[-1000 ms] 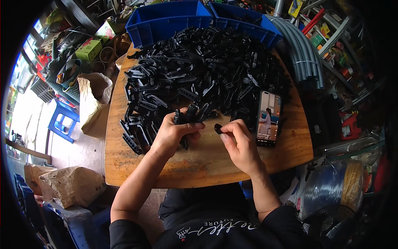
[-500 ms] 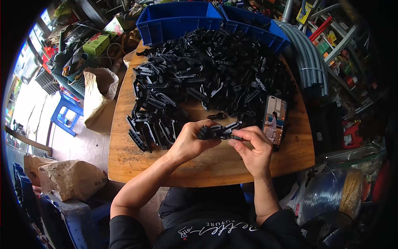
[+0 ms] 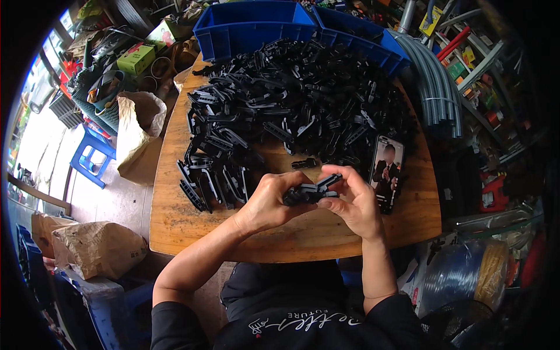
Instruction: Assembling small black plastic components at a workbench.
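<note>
Head view: the left hand point(image 3: 269, 199) closes around black parts point(image 3: 310, 193), held above the wooden table point(image 3: 280, 248). The right hand point(image 3: 357, 209) curves thumb and fingers around their right end; whether it pinches, I cannot tell. Beyond lies a heap of similar parts point(image 3: 291, 93), a phone point(image 3: 388, 175) beside it.

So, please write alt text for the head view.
A person's left hand holds dark parts and the right hand touches them above a wooden table; nearby are a heap of similar pieces, a phone and two blue bins.
</note>
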Tool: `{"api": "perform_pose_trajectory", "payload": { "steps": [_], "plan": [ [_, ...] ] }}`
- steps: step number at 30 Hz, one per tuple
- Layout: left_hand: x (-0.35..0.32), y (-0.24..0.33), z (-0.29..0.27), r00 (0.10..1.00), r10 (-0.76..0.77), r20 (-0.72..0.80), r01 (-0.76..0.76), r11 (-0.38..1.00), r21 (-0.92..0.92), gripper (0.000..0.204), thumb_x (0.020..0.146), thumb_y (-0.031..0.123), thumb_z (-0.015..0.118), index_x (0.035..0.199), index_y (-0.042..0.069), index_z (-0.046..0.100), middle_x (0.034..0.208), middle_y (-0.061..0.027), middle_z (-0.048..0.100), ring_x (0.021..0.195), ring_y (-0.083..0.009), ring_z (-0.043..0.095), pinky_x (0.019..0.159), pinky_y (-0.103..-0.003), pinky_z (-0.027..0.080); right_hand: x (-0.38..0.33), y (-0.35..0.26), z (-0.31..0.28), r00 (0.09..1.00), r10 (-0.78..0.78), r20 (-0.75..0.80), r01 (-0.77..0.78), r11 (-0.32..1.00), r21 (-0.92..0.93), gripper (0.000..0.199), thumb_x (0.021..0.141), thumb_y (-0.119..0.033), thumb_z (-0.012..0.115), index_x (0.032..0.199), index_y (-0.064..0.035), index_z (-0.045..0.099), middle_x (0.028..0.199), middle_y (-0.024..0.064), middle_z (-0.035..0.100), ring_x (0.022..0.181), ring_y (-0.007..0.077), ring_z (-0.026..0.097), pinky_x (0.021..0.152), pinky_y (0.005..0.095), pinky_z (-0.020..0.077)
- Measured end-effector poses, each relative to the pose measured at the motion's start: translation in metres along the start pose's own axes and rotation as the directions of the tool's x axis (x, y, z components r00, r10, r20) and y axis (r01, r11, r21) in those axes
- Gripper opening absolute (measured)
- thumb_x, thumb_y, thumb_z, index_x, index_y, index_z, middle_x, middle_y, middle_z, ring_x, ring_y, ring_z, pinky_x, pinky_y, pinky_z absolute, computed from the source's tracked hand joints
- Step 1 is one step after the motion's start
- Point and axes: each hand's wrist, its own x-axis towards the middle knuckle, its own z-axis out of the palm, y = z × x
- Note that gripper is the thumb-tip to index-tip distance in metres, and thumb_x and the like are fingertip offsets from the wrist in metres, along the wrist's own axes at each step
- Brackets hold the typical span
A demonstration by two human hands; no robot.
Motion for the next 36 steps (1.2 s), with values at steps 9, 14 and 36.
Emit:
{"api": "perform_pose_trajectory", "payload": {
  "steps": [9, 14, 36],
  "plan": [
    [-0.004, 0.001, 0.009, 0.992, 0.106, -0.073, -0.104, 0.994, 0.032, 0.031, 0.066, 0.007, 0.077, 0.091, -0.002, 0.061, 0.078, -0.0122, 0.065, 0.068, -0.0184, 0.064, 0.060, -0.028, 0.048, -0.003, -0.002, -0.001, 0.984, -0.168, -0.054, 0.156, 0.971, -0.179, 0.034, 0.075, -0.019, 0.076, 0.095, 0.0009, 0.057, 0.080, 0.0027, 0.058, 0.076, 0.0078, 0.057, 0.068, 0.0208, 0.0474],
    [-0.007, 0.003, 0.007, 0.996, 0.093, -0.005, -0.094, 0.995, -0.039, 0.028, 0.066, 0.008, 0.078, 0.087, -0.001, 0.062, 0.074, -0.0106, 0.064, 0.065, -0.0172, 0.062, 0.059, -0.027, 0.047, -0.008, -0.009, -0.005, 0.986, -0.163, -0.015, 0.162, 0.983, -0.085, 0.030, 0.076, -0.019, 0.076, 0.088, 0.0007, 0.057, 0.077, 0.0033, 0.056, 0.073, 0.0082, 0.054, 0.067, 0.0201, 0.0448],
    [-0.003, 0.003, 0.011, 0.991, 0.024, 0.130, 0.008, 0.970, -0.241, 0.050, 0.073, 0.018, 0.076, 0.115, 0.001, 0.053, 0.095, -0.0102, 0.063, 0.089, -0.0171, 0.060, 0.078, -0.030, 0.047, -0.016, -0.014, 0.008, 0.959, -0.256, -0.118, 0.216, 0.937, -0.275, 0.033, 0.071, -0.025, 0.078, 0.083, -0.0007, 0.059, 0.078, 0.0036, 0.056, 0.064, 0.0091, 0.054, 0.058, 0.0213, 0.0452]
  ]
}}
